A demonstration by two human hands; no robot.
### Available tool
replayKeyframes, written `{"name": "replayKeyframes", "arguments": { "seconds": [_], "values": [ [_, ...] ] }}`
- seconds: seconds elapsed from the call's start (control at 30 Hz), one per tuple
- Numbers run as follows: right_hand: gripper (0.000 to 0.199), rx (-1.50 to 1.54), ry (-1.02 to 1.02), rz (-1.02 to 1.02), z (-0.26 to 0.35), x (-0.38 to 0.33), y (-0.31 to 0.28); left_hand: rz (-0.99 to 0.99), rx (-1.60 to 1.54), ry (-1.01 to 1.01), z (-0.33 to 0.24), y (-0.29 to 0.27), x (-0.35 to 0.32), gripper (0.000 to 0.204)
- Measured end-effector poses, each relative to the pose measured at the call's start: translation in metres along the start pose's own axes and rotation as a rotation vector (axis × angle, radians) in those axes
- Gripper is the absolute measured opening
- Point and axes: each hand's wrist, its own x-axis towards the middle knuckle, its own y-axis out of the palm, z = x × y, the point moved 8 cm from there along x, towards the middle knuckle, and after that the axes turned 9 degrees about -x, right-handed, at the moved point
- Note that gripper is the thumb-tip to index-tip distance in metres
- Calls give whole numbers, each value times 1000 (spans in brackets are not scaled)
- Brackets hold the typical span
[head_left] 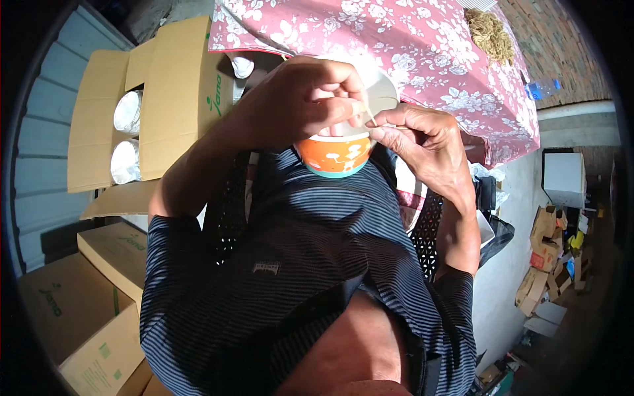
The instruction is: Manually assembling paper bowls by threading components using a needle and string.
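An orange round tub (335, 157) with white patterns, a pale rim and a teal base rests at my lap. Above it, both hands are brought close together, fingers pinched. A thin pale strand (371, 117) runs between the fingertips; its kind is not clear. My left hand (320, 92) is closed on one part of it and hides some of the tub's rim. From the other side, my right hand (426, 135) pinches the strand between thumb and forefinger. Behind the hands shows a bright white curved surface (382, 89), partly hidden.
A table with a pink floral cloth (396, 39) stands ahead, bearing a tan fibre bundle (490, 36). At left, an open carton (175, 99) shows white wrapped rolls (127, 162), with more cartons (79, 303) below. Flattened cardboard (545, 251) lies far right, and a plastic bottle (543, 88) sits beyond the table.
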Motion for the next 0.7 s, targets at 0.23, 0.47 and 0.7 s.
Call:
{"name": "replayKeyframes", "arguments": {
  "seconds": [0.23,0.47,0.7],
  "values": [
    [14,448,179,-76,-15,-4,5,-271,301,-34,-7,-10,-2,16],
    [12,366,105,-128,-10,-6,7,-131,558,47,-30,26,3,12],
    [10,271,73,-102,0,-9,1,-158,455,247,-31,26,0,9]
  ]
}}
